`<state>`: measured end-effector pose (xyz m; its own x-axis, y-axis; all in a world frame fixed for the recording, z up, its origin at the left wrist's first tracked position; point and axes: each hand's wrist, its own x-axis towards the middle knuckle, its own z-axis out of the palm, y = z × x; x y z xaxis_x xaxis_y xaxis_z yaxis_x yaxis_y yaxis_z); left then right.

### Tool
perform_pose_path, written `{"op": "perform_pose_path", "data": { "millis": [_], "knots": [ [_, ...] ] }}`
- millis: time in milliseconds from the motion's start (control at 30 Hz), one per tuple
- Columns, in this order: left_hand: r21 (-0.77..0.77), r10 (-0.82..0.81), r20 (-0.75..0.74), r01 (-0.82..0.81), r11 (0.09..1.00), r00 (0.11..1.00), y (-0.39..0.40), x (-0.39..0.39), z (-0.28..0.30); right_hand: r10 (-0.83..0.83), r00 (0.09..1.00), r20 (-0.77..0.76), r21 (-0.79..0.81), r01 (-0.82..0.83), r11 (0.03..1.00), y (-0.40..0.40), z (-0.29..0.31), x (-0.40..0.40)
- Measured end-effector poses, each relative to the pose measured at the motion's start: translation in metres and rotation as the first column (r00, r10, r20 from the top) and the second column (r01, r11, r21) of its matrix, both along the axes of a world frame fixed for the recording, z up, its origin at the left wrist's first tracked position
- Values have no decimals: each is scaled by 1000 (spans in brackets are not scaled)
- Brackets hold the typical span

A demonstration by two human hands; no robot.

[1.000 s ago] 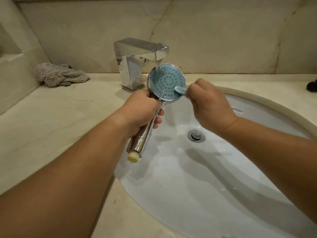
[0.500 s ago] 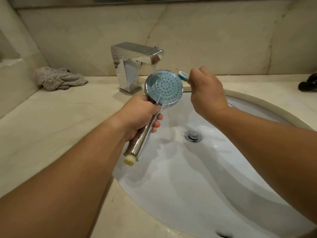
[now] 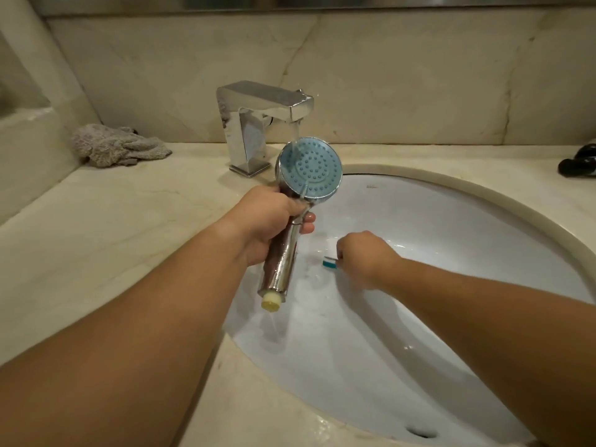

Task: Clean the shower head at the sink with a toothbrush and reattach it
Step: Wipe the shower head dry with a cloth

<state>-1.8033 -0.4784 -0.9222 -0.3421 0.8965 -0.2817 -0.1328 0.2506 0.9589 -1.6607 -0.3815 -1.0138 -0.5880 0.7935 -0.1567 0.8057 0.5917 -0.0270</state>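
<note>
My left hand (image 3: 264, 217) grips the chrome handle of the shower head (image 3: 309, 169), holding it upright over the sink. Its round blue nozzle face is turned toward me, right under the water that runs from the chrome tap (image 3: 258, 124). Water trickles out of the handle's yellowish lower end. My right hand (image 3: 364, 256) is low inside the white basin (image 3: 451, 253) and holds the toothbrush (image 3: 330, 262). Only the blue and white brush head shows, sticking out to the left of my fist. The brush is well below the shower head and apart from it.
A crumpled grey cloth (image 3: 116, 145) lies on the beige marble counter (image 3: 96, 227) at the back left. A dark object (image 3: 579, 161) sits at the right edge of the counter. An overflow slot (image 3: 421, 432) shows on the basin's near wall. The marble backsplash stands behind the tap.
My right hand dropped with the toothbrush from beside the shower head's face down into the basin. The shower head now sits under the running water.
</note>
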Motion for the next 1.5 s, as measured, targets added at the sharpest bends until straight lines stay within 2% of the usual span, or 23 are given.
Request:
{"op": "perform_pose_path", "data": {
  "millis": [200, 267, 300, 333, 400, 433, 500, 700, 833, 967, 1067, 1200, 1500],
  "knots": [
    [-19, 35, 71, -34, 999, 997, 2, 1, 1, 2, 996, 84, -5, -1, 1000, -10, 4, 4],
    [-42, 54, 79, -51, 998, 995, 1, 0, 1, -16, 1000, -6, -3, 16, 1000, -8, 16, 2],
    [-50, 61, 92, -57, 997, 994, 1, 0, 1, -61, 988, -144, -30, 57, 998, -6, 27, 0],
    [-54, 66, 109, -61, 997, 992, 1, 0, 2, -149, 931, -333, -133, 110, 985, -5, 39, -2],
    [-61, 67, 127, -60, 996, 990, 0, 0, 1, -385, 676, -629, -457, 80, 886, -9, 63, -5],
    [-64, 68, 128, -60, 996, 989, 0, 0, 1, -483, 562, -671, -579, 9, 815, -13, 73, -7],
    [-64, 72, 134, -64, 996, 988, 1, 0, 0, -575, 470, -670, -689, -106, 717, -20, 83, -11],
    [-57, 109, 181, -100, 993, 977, -1, 5, 2, -582, 433, -688, -709, -235, 664, -29, 77, -19],
    [-125, 133, 72, -123, 985, 989, -1, 8, 8, -559, 413, -719, -685, -290, 668, -29, 79, -18],
    [-118, 139, 20, -136, 984, 990, -3, 8, 9, -573, 391, -720, -689, -303, 659, -28, 80, -14],
    [-127, 117, 26, -113, 985, 993, -10, 9, 4, -568, 426, -704, -702, -297, 647, -31, 78, -9],
    [-117, 58, 7, -57, 992, 998, -20, 12, 6, -525, 459, -716, -678, -281, 679, -35, 89, -1],
    [61, -17, -68, 21, 998, 998, -24, 26, 27, -473, 332, -816, -568, -315, 760, -42, 110, 17]
  ]
}}
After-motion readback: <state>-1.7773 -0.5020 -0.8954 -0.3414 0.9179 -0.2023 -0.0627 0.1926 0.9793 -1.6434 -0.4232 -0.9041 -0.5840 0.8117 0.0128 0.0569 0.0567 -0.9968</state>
